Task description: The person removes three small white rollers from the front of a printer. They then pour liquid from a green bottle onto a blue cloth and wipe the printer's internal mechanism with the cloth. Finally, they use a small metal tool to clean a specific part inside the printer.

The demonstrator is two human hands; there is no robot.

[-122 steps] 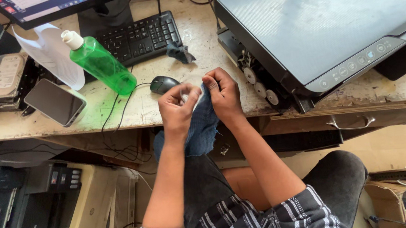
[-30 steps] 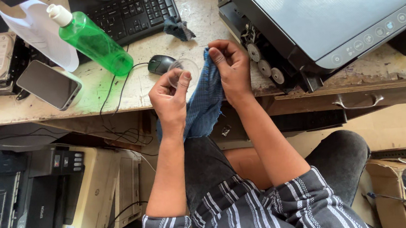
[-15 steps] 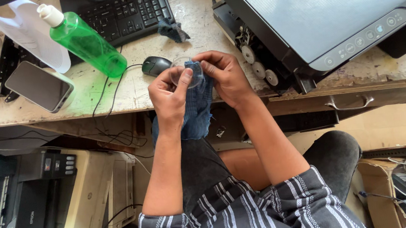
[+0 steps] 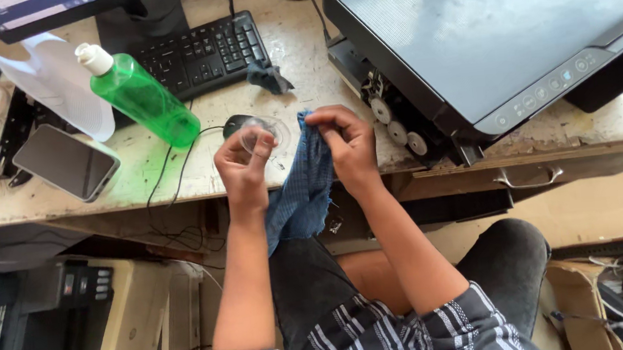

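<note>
A large grey printer (image 4: 494,20) is sitting on the right of the desk (image 4: 301,69), a green bottle (image 4: 140,96) lying far left. Near the desk's edge, the right hand (image 4: 347,145) is pinching a blue cloth (image 4: 301,187), hanging down; the left hand (image 4: 243,162) is pinching a clear disc (image 4: 258,137) beside it.

Bright daylight floods the tabletop (image 4: 294,70) from the upper right, washing the printer lid (image 4: 494,20) in a soft pale glare. The green bottle (image 4: 140,96) glows and throws a green tint beside it. Under the tabletop it goes dim, deep shadow over the machines lower left. Focus is crisp at centre; the left hand (image 4: 244,166) looks slightly soft, and straight edges bow a little near the frame's borders.
</note>
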